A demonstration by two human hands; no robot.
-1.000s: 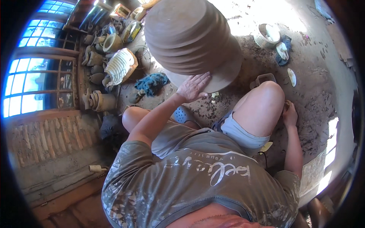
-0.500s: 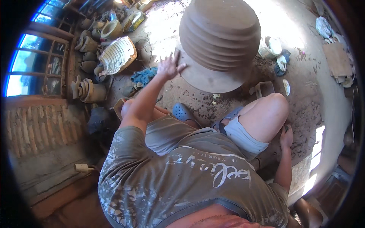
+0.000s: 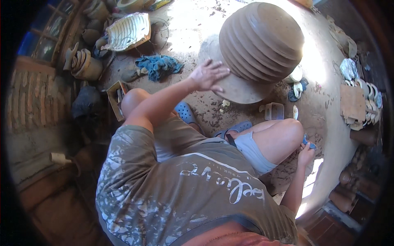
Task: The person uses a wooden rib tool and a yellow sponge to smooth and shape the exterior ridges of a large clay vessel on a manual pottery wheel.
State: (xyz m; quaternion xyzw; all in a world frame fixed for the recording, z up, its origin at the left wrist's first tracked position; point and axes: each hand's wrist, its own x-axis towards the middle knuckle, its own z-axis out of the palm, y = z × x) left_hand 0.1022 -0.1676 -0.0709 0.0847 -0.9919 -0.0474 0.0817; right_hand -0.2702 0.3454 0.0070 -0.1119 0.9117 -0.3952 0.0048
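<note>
the pot (image 3: 260, 43), brown and ringed with ridges, stands on a round disc (image 3: 242, 90) in front of the person, a little to the right. the disc reaches out past the pot's base on the left and near sides. the left hand (image 3: 208, 76) is at the disc's left edge, palm down; its grip is released, fingers spread, though whether it touches the disc i cannot tell. the right hand (image 3: 305, 155) is low, just outside the right knee (image 3: 291, 130), its grip grasping a small blue piece (image 3: 310, 145) between fingers and thumb.

on the floor (image 3: 197, 100), a blue rag (image 3: 158, 67) lies left of the left hand, with a white ribbed mould (image 3: 130, 30) beyond it. a wooden box (image 3: 117, 99) sits beside the left knee (image 3: 134, 100). a clear tub (image 3: 273, 111) lies between the disc and the right knee.
</note>
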